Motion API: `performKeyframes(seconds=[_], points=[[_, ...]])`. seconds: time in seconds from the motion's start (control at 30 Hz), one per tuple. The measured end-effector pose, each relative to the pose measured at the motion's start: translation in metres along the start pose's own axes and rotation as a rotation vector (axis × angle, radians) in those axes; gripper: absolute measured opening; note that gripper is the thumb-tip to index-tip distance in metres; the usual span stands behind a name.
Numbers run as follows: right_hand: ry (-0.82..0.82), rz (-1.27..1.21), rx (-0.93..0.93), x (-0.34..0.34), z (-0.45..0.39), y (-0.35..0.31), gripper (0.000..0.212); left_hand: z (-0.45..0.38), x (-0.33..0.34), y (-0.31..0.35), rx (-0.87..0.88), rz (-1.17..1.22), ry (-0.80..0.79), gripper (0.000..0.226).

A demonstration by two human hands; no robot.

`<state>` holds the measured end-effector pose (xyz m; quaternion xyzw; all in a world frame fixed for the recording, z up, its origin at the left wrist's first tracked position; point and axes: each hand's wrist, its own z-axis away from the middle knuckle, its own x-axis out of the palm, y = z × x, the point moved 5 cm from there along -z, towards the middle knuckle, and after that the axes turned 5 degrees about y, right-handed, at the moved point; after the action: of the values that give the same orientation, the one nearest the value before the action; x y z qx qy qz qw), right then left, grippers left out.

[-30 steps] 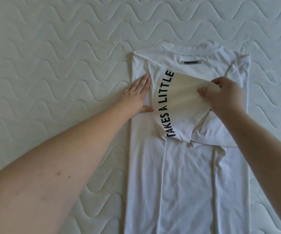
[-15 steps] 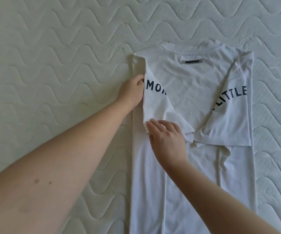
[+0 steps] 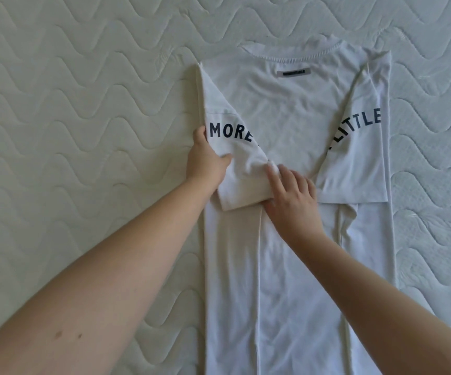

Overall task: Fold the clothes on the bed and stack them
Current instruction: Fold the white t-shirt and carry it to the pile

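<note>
A white t-shirt (image 3: 286, 266) lies back up on the bed, neck label (image 3: 294, 72) at the far end, both long sides folded inward. Its left sleeve (image 3: 235, 147), printed MORE, is folded over the back. The right sleeve (image 3: 359, 158), printed LITTLE, lies flat on the opposite side. My left hand (image 3: 205, 163) grips the left sleeve at the shirt's left edge, thumb on top of the cloth and fingers hidden. My right hand (image 3: 292, 196) rests on the sleeve's lower right corner, its straight fingers pressing the hem down.
The quilted white mattress (image 3: 83, 104) with a wavy stitch pattern fills the view all around the shirt. No other clothes show in this view. The shirt's lower part runs out of the bottom of the view between my forearms.
My right hand laid the LITTLE sleeve flat on the right, then crossed to the left sleeve and now presses its corner. My left hand slid down the left edge and took hold of the sleeve.
</note>
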<state>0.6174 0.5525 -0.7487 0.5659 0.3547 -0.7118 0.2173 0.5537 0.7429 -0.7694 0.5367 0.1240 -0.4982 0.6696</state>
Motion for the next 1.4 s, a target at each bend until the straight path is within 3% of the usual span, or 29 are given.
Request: performKeyframes(seconds=[0.13, 0.3, 0.37, 0.47, 0.57, 0.63, 0.67, 0.77, 0.87, 0.93, 1.03, 1.13, 1.2, 1.3, 1.4], points=[[0.048, -0.082, 0.010, -0.010, 0.004, 0.005, 0.055, 0.020, -0.001, -0.004, 0.100, -0.079, 0.055, 0.083], [-0.128, -0.112, 0.131, -0.011, 0.001, 0.019, 0.027, 0.016, -0.001, -0.002, 0.135, -0.065, 0.032, 0.089], [-0.123, -0.120, 0.189, -0.017, 0.000, 0.026, 0.017, 0.013, -0.001, -0.001, 0.141, -0.091, 0.017, 0.088], [-0.126, -0.152, 0.266, -0.024, 0.004, 0.032, 0.019, 0.009, -0.002, -0.002, 0.138, -0.120, 0.018, 0.085], [-0.415, -0.257, 0.411, -0.018, 0.009, 0.042, 0.033, 0.005, -0.005, -0.004, 0.075, -0.039, -0.006, 0.080], [-0.574, -0.182, 0.459, -0.015, 0.010, 0.047, 0.030, 0.002, -0.008, -0.005, 0.064, -0.028, 0.003, 0.080], [-0.546, -0.141, 0.474, -0.017, 0.008, 0.048, 0.024, 0.001, -0.009, -0.003, 0.092, -0.040, 0.019, 0.081], [-0.245, -0.216, 0.472, -0.028, -0.005, 0.038, 0.020, 0.000, -0.009, 0.003, 0.173, -0.035, 0.045, 0.078], [-0.076, -0.308, 0.263, -0.027, -0.014, 0.010, 0.043, -0.015, -0.005, 0.013, 0.138, 0.034, 0.044, 0.069], [-0.049, -0.207, 0.082, -0.018, -0.014, -0.007, 0.057, -0.030, -0.002, 0.024, 0.193, 0.014, 0.017, 0.062], [-0.114, -0.060, -0.100, 0.006, -0.010, -0.016, 0.061, -0.042, 0.004, 0.038, 0.365, -0.227, -0.038, 0.065], [-0.190, -0.036, -0.070, 0.027, -0.002, -0.006, 0.064, -0.038, 0.007, 0.043, 0.499, -0.541, 0.070, 0.072], [-0.163, -0.053, -0.046, 0.030, 0.006, -0.003, 0.065, -0.020, 0.012, 0.048, 0.645, -0.629, 0.141, 0.067], [-0.064, -0.058, -0.022, 0.029, 0.031, 0.000, 0.063, 0.027, 0.037, 0.042, 0.844, -0.590, 0.072, 0.056], [-0.046, -0.043, -0.052, 0.033, 0.064, 0.009, 0.064, 0.073, 0.066, 0.017, 0.877, -0.638, -0.033, 0.063]])
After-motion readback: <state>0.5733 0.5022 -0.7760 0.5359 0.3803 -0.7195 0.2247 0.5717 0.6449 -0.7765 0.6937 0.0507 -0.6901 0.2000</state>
